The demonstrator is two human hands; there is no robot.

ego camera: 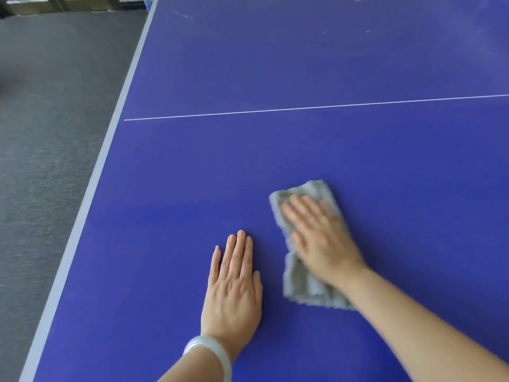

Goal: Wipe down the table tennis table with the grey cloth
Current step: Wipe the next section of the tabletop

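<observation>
The blue table tennis table (275, 161) fills most of the view, with a thin white line across it. A folded grey cloth (300, 285) lies flat on the table at lower centre-right. My right hand (319, 238) presses down on the cloth with straight fingers, covering its middle; the hand and cloth look blurred. My left hand (234, 282) rests flat on the bare table just left of the cloth, fingers straight and together, with a pale bangle on its wrist.
The table's pale left edge (91, 194) runs diagonally from top centre to bottom left. Beyond it lies dark grey carpet (49, 133). Faint white smudges (367, 31) mark the far part of the table. Furniture legs stand at the top left.
</observation>
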